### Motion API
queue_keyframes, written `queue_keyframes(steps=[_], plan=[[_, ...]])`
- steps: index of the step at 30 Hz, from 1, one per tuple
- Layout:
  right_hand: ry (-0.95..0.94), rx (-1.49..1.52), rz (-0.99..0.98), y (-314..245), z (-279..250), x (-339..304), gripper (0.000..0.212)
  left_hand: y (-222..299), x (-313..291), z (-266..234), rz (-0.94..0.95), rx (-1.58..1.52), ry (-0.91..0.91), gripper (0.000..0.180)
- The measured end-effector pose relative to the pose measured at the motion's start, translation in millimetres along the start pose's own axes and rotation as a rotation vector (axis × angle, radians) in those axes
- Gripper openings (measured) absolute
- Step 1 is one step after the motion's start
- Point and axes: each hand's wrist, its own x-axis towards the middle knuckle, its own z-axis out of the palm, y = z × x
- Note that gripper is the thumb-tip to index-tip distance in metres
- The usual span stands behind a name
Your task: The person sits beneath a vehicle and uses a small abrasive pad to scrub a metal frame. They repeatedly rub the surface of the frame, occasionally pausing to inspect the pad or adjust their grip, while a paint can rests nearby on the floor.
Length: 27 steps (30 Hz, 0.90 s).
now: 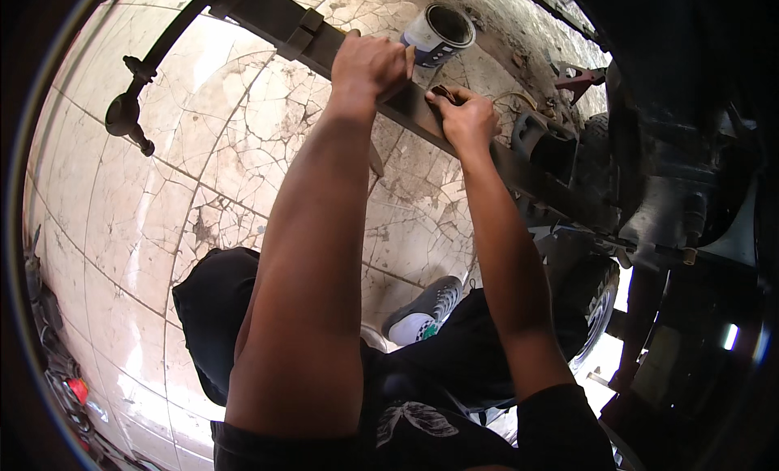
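A long dark metal beam (pixel 422 118) runs slantwise over the cracked tiled floor (pixel 162 187). The left hand (pixel 369 64) clenches over the beam's upper edge. Just beside it, lower along the beam, the right hand (pixel 469 118) presses a small brown scrap (pixel 445 92) flat against the beam face with its fingertips. An open paint tin (pixel 440 33) stands on the floor just beyond the beam, behind the left hand. A wheel (pixel 596 305) sits below the beam's far end, near a grey shoe (pixel 426 309)
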Motion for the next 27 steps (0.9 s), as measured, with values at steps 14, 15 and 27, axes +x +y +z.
queue_keyframes(steps=[14,15,27], plan=[[0.082,0.281,-0.018,13,40,-10,0.024,-6,1,8,-0.026,0.010,0.105,0.050],[0.061,0.227,-0.025,5,35,-24,0.024,-9,-1,6,-0.030,0.026,0.089,0.051],[0.133,0.138,-0.065,20,42,-14,0.029,-3,-2,12,-0.018,-0.023,0.192,0.041]])
